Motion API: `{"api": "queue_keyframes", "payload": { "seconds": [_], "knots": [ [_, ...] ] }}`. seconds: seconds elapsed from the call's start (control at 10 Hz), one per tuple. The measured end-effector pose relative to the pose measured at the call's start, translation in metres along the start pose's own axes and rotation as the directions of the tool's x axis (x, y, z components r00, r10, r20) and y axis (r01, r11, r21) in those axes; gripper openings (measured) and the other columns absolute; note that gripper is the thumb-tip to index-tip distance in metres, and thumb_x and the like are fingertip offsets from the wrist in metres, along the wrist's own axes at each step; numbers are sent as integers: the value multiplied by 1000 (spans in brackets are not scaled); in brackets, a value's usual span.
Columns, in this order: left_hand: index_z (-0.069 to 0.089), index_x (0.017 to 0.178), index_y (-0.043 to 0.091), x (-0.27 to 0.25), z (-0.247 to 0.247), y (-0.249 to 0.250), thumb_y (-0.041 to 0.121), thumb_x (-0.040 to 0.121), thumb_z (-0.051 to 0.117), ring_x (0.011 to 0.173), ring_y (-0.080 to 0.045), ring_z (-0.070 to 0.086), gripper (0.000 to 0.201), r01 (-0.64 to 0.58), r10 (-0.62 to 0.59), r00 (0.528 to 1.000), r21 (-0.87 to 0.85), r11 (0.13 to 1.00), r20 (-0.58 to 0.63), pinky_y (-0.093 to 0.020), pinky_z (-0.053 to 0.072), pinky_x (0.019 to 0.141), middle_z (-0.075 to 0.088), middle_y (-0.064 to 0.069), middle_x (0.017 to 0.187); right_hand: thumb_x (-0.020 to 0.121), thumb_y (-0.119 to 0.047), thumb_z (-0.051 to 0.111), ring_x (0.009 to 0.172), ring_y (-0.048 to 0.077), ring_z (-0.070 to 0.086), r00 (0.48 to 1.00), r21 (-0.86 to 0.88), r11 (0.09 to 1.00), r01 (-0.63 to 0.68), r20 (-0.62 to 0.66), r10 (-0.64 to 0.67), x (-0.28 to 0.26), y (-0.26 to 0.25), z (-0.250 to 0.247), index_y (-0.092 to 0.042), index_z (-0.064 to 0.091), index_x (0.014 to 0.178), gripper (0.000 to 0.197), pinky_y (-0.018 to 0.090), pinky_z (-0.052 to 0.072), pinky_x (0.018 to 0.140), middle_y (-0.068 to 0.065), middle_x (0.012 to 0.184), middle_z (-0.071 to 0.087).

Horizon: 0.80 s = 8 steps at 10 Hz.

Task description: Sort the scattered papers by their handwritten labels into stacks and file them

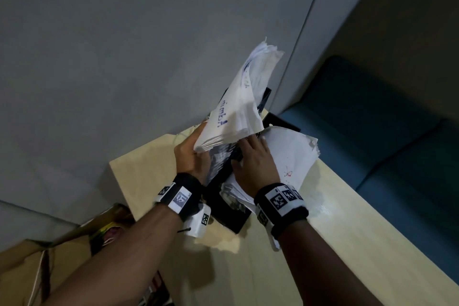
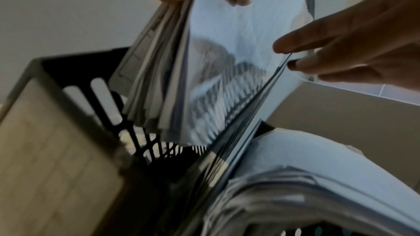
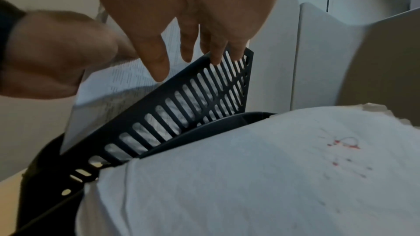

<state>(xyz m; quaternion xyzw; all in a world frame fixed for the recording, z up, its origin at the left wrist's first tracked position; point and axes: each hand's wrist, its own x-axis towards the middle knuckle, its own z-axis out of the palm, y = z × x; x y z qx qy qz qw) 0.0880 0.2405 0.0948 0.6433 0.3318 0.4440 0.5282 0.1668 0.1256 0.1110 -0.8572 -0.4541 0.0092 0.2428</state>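
My left hand (image 1: 196, 150) grips a thick stack of white papers (image 1: 238, 107) with blue handwriting and holds it upright over the black slotted file rack (image 1: 224, 208). In the left wrist view the stack's (image 2: 159, 78) lower edge hangs inside the rack's (image 2: 106, 94) left slot. My right hand (image 1: 249, 148) has straight fingers (image 3: 188, 46) resting on the top edge of the rack's slotted divider (image 3: 193, 92). A second stack of papers (image 1: 290, 154) with red marks lies bent over the rack's right side, under my right wrist.
The rack stands at the far corner of a pale wooden table (image 1: 323, 243) against a grey wall. A blue sofa (image 1: 372, 119) is to the right. A cardboard box (image 1: 37, 268) with odds and ends sits low on the left.
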Motion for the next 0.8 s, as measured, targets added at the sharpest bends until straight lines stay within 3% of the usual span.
{"api": "queue_keyframes", "payload": {
  "seconds": [0.1, 0.2, 0.3, 0.4, 0.5, 0.6, 0.7, 0.8],
  "knots": [
    [70, 113, 17, -4, 0, -19, 27, 89, 47, 83, 23, 56, 34, 83, -83, 994, 0, 997, 65, -4, 43, 73, 66, 38, 86, 81, -11, 61, 140, 23, 29, 1000, 32, 999, -27, 2, 27, 1, -1, -4, -11, 46, 136, 57, 33, 1, 121, 4, 146, 40],
    [76, 83, 3, -5, 8, -16, 4, 96, 49, 67, -3, 67, 31, 323, -314, 944, -79, 943, 106, -12, 50, 58, 72, 14, 66, 83, -9, 59, 142, 21, 22, 1000, 113, 993, -26, -7, 27, 1, -6, -12, -9, 38, 144, 65, 26, 0, 118, 7, 153, 33],
    [77, 65, 11, -12, 9, -23, 5, 96, 42, 68, -17, 69, 47, 554, -491, 832, -377, 742, 257, -18, 54, 56, 73, -2, 68, 80, -10, 56, 133, 25, 29, 996, 25, 998, 57, -64, -55, 1, -7, -13, -3, 49, 136, 57, 42, 20, 116, 18, 140, 49],
    [75, 94, 10, -27, 8, -26, 5, 97, 40, 77, 1, 68, 35, 666, -576, 744, -448, 596, 339, -16, 51, 74, 72, 3, 82, 76, -11, 60, 140, 28, 30, 997, -44, 997, 67, 53, -64, 5, 1, -1, -3, 43, 141, 68, 50, 27, 116, 17, 147, 40],
    [74, 95, 13, -35, 7, -23, 12, 96, 49, 84, -8, 69, 25, 633, -540, 774, -388, 670, 330, -16, 53, 69, 75, -2, 88, 78, -12, 58, 147, 22, 15, 991, -74, 995, 60, 123, -51, 5, 4, -3, -6, 33, 147, 73, 43, 22, 117, 9, 155, 29],
    [63, 118, 16, -41, -11, -19, 9, 90, 60, 109, -23, 63, 29, 530, -389, 818, -293, 795, 424, -27, 55, 81, 70, -3, 113, 83, -7, 59, 146, 20, 19, 996, 36, 999, -15, 86, 12, -8, 1, -19, -7, 34, 146, 68, 35, 19, 120, 6, 156, 27],
    [35, 145, 19, -46, -42, -35, 18, 75, 80, 140, -10, 29, 84, 60, -208, 883, 338, 939, 421, -30, 27, 115, 31, 7, 152, 89, -13, 58, 148, 19, 8, 987, 64, 988, -139, 91, 133, -32, 4, -46, -16, 28, 149, 67, 32, 8, 121, 1, 161, 12],
    [40, 140, 18, -84, -78, -45, 38, 84, 69, 136, -9, 29, 67, -185, 32, 912, 342, 921, 410, -19, 21, 114, 25, 12, 148, 93, -23, 58, 149, 13, 0, 969, 53, 968, -247, 2, 247, -69, 17, -92, -21, 32, 148, 60, 25, 2, 118, -5, 161, 10]
  ]
}}
